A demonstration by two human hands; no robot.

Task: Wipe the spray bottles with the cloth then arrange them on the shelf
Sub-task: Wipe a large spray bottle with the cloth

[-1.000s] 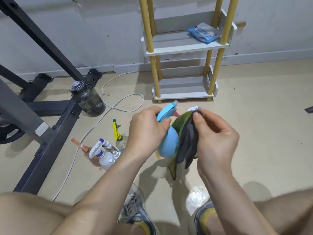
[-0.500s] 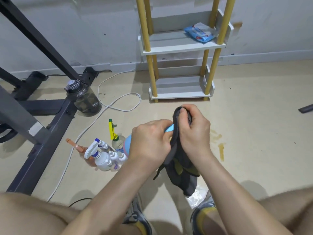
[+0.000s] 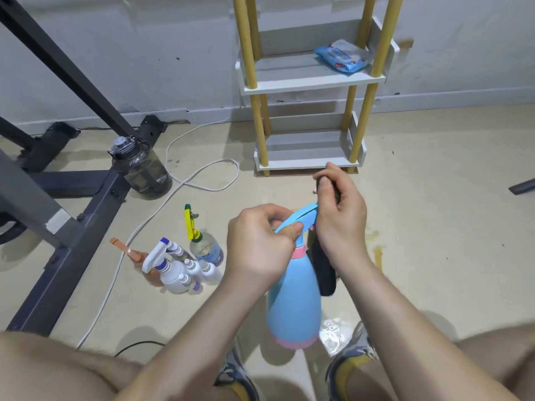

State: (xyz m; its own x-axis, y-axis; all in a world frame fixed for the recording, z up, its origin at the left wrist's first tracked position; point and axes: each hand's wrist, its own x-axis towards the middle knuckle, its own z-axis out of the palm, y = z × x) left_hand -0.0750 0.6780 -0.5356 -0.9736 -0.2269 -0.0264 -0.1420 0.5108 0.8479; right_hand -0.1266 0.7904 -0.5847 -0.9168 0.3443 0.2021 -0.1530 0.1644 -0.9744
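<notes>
From the head camera, the left hand (image 3: 257, 244) is closed around the trigger head and neck of the blue spray bottle (image 3: 293, 302), thumb and fingers pinching just above its pink collar. The right hand (image 3: 338, 218) is clenched on the dark cloth (image 3: 324, 267), which is bunched at the fingertips near the nozzle tip and hangs down beside the bottle's shoulder.

The bottle is held in the air in front of the knees, well short of the shelf (image 3: 312, 82). Its long axis runs nearly upright, with the pink-rimmed base towards the person's feet and the head tipped a little away. The nozzle points up and to the right, into the right hand.

The step in hand looks like wiping the trigger head. To do it well, the left hand should keep a firm hold low on the neck so the bottle does not swing, while the cloth is drawn along the nozzle and then down the body (the side facing the floor is hidden, so it may need a turn). How much is already wiped cannot be told.

The other spray bottles (image 3: 179, 270) stand clustered on the floor to the left.
</notes>
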